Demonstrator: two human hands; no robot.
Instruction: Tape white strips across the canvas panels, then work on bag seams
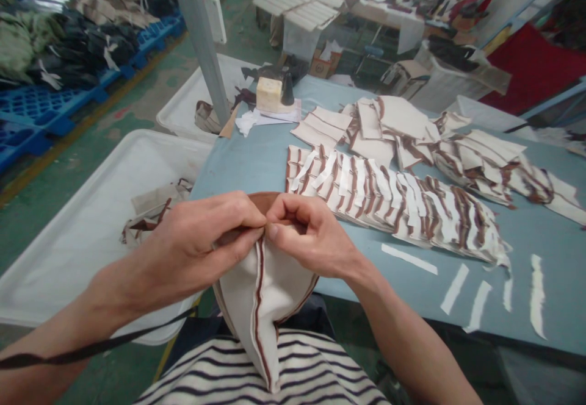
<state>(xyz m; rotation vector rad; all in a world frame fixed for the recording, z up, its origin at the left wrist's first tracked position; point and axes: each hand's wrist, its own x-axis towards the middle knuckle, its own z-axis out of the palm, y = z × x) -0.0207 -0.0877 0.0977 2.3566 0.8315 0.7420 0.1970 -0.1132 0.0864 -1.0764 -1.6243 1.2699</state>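
In front of my chest I hold a cream fabric piece [241, 292] with a brown-edged seam running down its middle. The fingers of my left hand [215, 231] pinch its upper edge at the top of the seam. Right beside them, my right hand [311, 234] pinches the same edge, thumb and forefinger closed. A brown band [263, 200] shows behind my fingertips. The lower end of the piece narrows and hangs against a striped shirt. What lies exactly between my fingertips is hidden.
On the blue table [229, 170] lies a row of overlapping cream panels [370, 191] with white strips on them. Loose white strips [409, 258] lie nearer. More cream pieces [407, 118] are heaped behind. White bins [114, 167] stand left, by a metal post [199, 33].
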